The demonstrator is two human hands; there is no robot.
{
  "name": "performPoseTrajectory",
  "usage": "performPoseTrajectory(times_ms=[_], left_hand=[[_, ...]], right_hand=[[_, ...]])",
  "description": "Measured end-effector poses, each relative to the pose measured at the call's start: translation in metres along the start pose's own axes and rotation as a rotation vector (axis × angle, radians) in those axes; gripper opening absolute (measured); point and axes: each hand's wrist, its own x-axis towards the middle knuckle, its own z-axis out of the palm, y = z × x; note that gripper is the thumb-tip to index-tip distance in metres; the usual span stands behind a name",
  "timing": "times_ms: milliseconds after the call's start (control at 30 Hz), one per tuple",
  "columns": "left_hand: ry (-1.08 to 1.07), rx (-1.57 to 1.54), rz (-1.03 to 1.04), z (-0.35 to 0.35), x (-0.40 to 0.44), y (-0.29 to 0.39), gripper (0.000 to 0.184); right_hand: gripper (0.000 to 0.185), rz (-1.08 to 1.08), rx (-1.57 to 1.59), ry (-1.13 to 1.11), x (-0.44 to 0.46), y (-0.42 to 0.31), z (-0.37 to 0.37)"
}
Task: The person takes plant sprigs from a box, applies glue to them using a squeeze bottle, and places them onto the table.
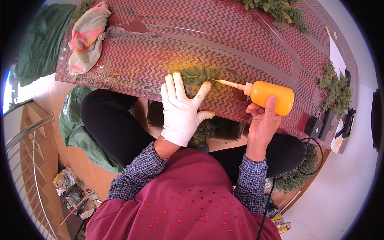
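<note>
My left hand (178, 110), in a white glove with yellow-stained fingertips, lies palm down at the table's near edge with its fingers spread. Its fingertips are at a small green sprig (196, 75) that lies flat on the table; whether they press on it I cannot tell. My bare right hand (264, 124) is wrapped round an orange squeeze bottle (275, 98), tilted so that its long thin nozzle (232, 84) points left. The nozzle's tip meets the right end of the sprig's stem. Yellow stains (172, 62) surround the sprig.
The table (192, 44) has a red and grey zigzag cover under worn clear plastic. A stained cloth (89, 40) lies at its left. Green foliage (280, 12) is piled at the back, more foliage (336, 88) at the right. Black devices (320, 125) sit near the right edge, with a cable.
</note>
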Motion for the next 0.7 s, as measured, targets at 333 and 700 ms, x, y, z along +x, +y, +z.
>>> performPoseTrajectory(times_ms=[333,700], left_hand=[[0.023,0.014,0.044,0.001,-0.001,-0.001,0.074],[0.009,0.007,0.039,0.000,0.000,0.000,0.073]], right_hand=[[0.027,0.016,0.020,0.053,-0.007,0.001,-0.017],[0.027,0.023,0.055,0.088,-0.009,-0.001,-0.029]])
